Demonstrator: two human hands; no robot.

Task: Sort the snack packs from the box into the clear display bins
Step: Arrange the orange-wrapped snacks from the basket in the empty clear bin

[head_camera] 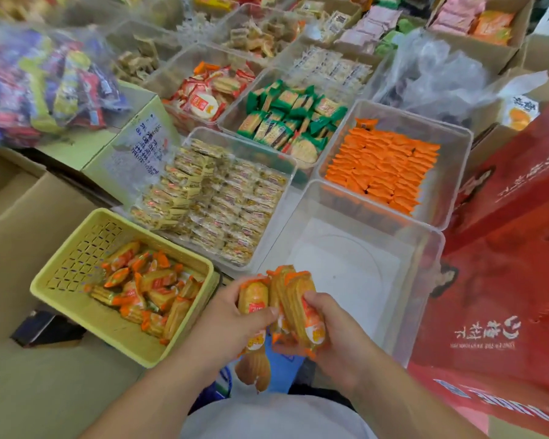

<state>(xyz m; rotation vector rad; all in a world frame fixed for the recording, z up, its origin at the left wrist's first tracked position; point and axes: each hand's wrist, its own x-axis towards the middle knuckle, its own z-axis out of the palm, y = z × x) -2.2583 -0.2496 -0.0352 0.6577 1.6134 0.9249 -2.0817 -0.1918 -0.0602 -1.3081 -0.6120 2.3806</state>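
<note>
My left hand (235,318) and my right hand (336,337) together grip a bunch of orange-and-yellow snack packs (286,296) low in the middle of the view. One pack (252,369) hangs below my left hand. The bunch is just in front of an empty clear bin (425,248). To the left stands a yellow plastic basket (76,248) with several more of the same packs (149,289) lying in it.
Clear bins behind hold yellow-wrapped bars (216,201), orange packets (384,166), green-wrapped biscuits (292,118) and red-wrapped crackers (210,93). A red carton (504,248) stands on the right. Brown cardboard boxes (19,217) lie on the left, with a bag of mixed sweets (42,83) above.
</note>
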